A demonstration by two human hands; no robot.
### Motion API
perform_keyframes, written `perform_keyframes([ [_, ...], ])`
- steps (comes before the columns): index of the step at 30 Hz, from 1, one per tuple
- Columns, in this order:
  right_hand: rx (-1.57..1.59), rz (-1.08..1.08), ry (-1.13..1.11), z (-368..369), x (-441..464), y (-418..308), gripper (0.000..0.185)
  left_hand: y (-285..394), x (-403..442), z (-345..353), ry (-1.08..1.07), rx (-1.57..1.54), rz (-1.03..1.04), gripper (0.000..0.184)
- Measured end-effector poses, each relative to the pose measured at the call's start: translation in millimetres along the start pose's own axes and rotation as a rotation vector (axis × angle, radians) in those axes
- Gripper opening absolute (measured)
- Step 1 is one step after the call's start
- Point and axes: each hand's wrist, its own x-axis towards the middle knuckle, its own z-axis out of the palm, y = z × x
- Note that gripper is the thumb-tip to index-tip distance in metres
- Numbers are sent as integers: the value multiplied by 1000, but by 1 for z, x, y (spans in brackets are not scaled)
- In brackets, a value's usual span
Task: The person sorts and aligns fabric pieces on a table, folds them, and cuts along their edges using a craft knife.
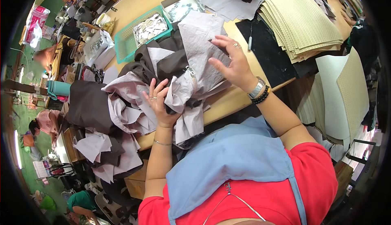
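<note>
A crumpled bundle of pale mauve-grey and dark brown fabric pieces lies across the table in front of me. A metal zipper pull shows on a pale part of it. My left hand rests against the near folds with its fingers apart; its thumb is hidden by cloth. Over the right side of the bundle is my right hand, open, with thumb and fingers spread. Whether its fingertips touch the cloth I cannot tell. More dark brown fabric hangs at the left.
A teal basket of small pale pieces stands beyond the bundle, beside a box of small parts. An awl-like tool lies on a black mat. Stacked yellowish sheets sit right. People work at the left.
</note>
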Motion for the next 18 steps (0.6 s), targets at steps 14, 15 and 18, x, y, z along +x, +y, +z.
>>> perform_keyframes([
  [14,152,-441,-675,49,-35,-87,45,-13,-9,8,126,-119,149,31],
  [15,164,-461,-658,51,-39,-87,45,-12,-8,6,109,-114,156,31],
  [18,241,-490,-646,49,-45,-87,48,-11,-10,8,117,-115,104,28],
])
